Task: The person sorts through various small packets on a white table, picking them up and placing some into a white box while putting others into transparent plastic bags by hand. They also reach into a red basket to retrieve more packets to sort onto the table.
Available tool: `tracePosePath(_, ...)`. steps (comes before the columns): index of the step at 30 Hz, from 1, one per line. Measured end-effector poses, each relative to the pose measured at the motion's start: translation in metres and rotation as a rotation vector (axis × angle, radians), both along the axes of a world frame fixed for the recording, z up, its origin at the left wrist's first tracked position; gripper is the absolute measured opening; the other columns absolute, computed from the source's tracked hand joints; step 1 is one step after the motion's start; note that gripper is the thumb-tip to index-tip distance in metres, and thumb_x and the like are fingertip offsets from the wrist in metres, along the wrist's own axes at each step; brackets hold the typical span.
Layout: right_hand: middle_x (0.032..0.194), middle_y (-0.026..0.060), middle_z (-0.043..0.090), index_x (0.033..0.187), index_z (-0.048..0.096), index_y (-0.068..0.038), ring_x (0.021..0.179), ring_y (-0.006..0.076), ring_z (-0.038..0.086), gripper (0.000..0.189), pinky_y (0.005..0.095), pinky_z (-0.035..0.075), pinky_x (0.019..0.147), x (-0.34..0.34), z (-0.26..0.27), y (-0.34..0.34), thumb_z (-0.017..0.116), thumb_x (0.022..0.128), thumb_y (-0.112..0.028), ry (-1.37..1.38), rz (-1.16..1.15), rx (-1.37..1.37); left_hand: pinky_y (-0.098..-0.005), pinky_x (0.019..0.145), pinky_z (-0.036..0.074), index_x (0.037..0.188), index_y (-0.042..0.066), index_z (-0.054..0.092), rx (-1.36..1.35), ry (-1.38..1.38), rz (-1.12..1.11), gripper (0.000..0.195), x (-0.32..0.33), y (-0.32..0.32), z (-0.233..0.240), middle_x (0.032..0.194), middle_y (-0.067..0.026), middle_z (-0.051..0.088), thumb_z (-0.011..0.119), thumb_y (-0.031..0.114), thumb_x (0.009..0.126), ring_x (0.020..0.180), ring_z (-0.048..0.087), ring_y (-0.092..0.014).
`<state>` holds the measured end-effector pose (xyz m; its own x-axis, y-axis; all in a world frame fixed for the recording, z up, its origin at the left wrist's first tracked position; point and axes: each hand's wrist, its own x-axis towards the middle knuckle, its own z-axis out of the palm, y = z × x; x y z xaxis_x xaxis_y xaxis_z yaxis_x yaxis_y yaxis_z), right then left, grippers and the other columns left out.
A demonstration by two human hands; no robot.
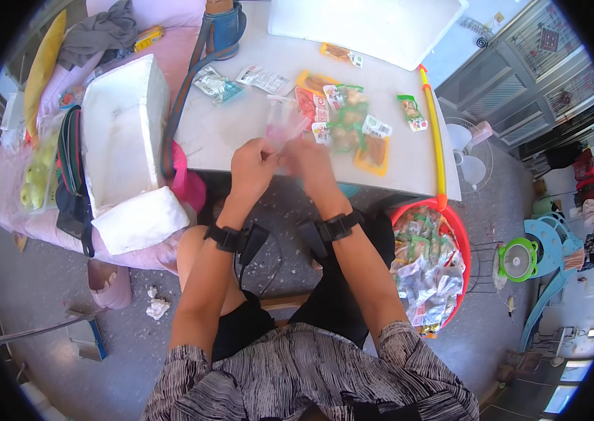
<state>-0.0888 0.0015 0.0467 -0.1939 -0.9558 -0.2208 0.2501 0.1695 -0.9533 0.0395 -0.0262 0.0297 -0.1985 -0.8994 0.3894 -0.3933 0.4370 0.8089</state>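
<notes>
Both my hands meet over the table's near edge at a small clear plastic packet [279,118] with something pink inside. My left hand [252,164] pinches the packet's near end between thumb and fingers. My right hand [308,160], blurred, is close beside it at the same end; its fingertips are not clear. Just beyond lie a red and white snack packet [307,105], several green-edged packets [348,118] and a yellow-edged packet [373,156]. Silver packets [218,84] lie further left on the white table [212,131].
A red basin [466,252] full of small packets stands at the right, below the table. A yellow tube with orange ends [435,137] lies along the table's right edge. White foam boxes stand at left [118,131] and at the far side [365,26]. A blue bottle carrier [220,31] has a long strap.
</notes>
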Motion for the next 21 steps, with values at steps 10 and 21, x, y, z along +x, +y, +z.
tracePosePath(10, 0.068, 0.0026, 0.060, 0.077, 0.061, -0.001, 0.055, 0.0065, 0.051, 0.012, 0.0183, 0.035, 0.043, -0.001, 0.011, 0.001, 0.055, 0.077, -0.011, 0.084, 0.011, -0.007, -0.0220, 0.053, 0.038, 0.075, -0.001, 0.053, 0.107, 0.209, -0.157, 0.009, -0.003, -0.005, 0.003, 0.063, -0.0023, 0.051, 0.061, 0.004, 0.072, 0.058, 0.045, -0.008)
tracePosePath(21, 0.059, 0.0057, 0.058, 0.067, 0.059, 0.002, 0.046, 0.0106, 0.052, 0.019, 0.0216, 0.038, 0.040, -0.008, 0.002, 0.011, 0.053, 0.073, -0.015, 0.483, 0.030, -0.026, -0.0394, 0.053, 0.042, 0.081, 0.003, 0.048, -0.346, 0.000, 0.330, 0.004, -0.006, 0.000, 0.029, 0.072, -0.0150, 0.053, 0.050, 0.002, 0.077, 0.061, 0.053, -0.034)
